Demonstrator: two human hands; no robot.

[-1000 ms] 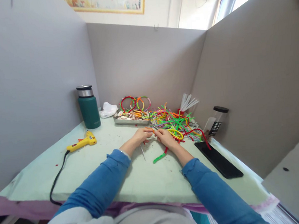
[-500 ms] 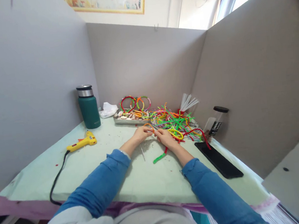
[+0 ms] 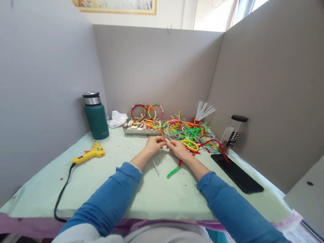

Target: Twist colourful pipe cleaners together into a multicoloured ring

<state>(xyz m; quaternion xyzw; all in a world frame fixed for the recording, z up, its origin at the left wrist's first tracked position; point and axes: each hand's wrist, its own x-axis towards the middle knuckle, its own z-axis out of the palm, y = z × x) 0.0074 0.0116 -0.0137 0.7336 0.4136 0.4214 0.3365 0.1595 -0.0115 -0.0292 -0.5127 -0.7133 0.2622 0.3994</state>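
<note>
My left hand (image 3: 154,144) and my right hand (image 3: 177,149) meet over the middle of the table, fingertips pinched together. An orange pipe cleaner (image 3: 161,132) rises from between them and slants up toward the tray. Below my left hand hangs a thin white stem (image 3: 155,167), its upper end hidden by the fingers. A red and green pipe cleaner strip (image 3: 173,172) comes out from under my right hand, green end toward me. Whether it is gripped or only lies beneath I cannot tell. The exact join at my fingertips is too small to make out.
Behind my hands are a metal tray (image 3: 140,132) of small pieces, finished-looking rings (image 3: 139,112) and a tangled pipe cleaner heap (image 3: 193,130). To the left stand a green bottle (image 3: 96,118) and a yellow glue gun (image 3: 89,155). A black phone (image 3: 237,173) and a clear jar (image 3: 234,131) are right.
The orange pipe cleaner, a low curve beside my left hand before, now points up more steeply. The white stem's lower end has shifted slightly right; both hands stay nearly in place.
</note>
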